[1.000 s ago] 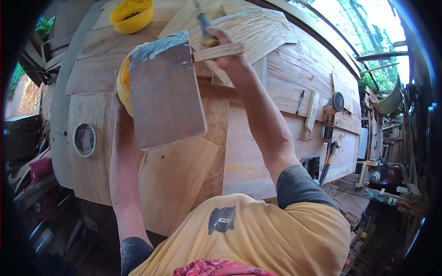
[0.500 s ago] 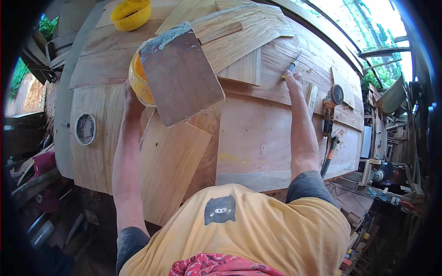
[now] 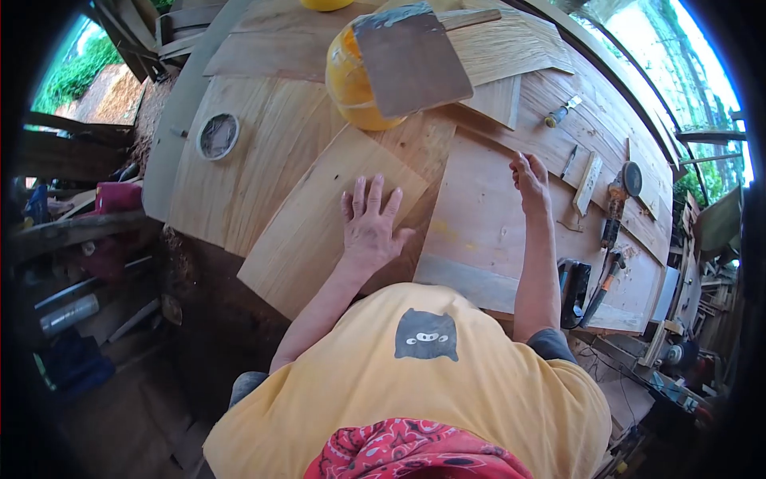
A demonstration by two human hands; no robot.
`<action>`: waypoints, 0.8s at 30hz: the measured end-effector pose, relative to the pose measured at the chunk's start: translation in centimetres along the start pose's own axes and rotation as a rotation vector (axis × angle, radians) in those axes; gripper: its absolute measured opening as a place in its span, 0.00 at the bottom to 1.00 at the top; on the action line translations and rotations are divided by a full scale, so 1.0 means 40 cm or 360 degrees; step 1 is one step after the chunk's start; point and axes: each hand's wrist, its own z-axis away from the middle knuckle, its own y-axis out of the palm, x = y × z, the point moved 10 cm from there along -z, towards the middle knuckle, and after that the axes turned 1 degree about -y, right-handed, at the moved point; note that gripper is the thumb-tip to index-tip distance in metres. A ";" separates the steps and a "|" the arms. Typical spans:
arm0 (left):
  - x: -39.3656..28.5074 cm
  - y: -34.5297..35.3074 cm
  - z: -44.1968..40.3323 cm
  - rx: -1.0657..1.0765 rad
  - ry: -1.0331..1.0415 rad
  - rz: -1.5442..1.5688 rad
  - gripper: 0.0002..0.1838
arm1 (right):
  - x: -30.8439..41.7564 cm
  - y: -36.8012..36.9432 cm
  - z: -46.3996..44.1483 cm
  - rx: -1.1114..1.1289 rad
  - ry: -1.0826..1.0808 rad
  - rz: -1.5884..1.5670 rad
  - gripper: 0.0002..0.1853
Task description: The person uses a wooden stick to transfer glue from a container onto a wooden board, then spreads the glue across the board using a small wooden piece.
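Shifted from the tub point(image 3: 349, 80) to the board point(image 3: 307, 215) since the earlier frame is the left hand point(image 3: 369, 231); the scraper point(image 3: 561, 112) has been laid down. At left, a lid point(image 3: 218, 136) is seen. The left fingers are spread on the board. Across the tub, the paddle point(image 3: 412, 64) is rested. The right hand point(image 3: 530, 176) is raised, fingers curled; whether anything is pinched cannot be told. Beyond it, the scraper is seen on the table point(image 3: 479, 219).
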 end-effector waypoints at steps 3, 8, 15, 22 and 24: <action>0.008 0.025 0.029 -0.0019 -0.0065 -0.0067 0.36 | 0.039 0.032 0.008 0.0073 -0.0143 0.0109 0.17; 0.027 0.045 0.090 -0.0060 -0.0166 -0.0131 0.32 | 0.066 0.042 0.055 0.0168 -0.0176 0.0100 0.18; 0.144 -0.008 0.090 -0.0214 -0.0317 -0.0328 0.30 | 0.222 0.039 0.119 0.0179 -0.0309 0.0088 0.18; 0.270 -0.072 -0.013 -0.0447 -0.0202 0.0025 0.26 | 0.692 0.120 0.286 -0.0238 -0.1516 0.0665 0.19; 0.298 -0.118 -0.093 -0.0558 -0.0216 0.0574 0.25 | 0.808 0.178 0.357 -0.0536 -0.2025 0.1246 0.20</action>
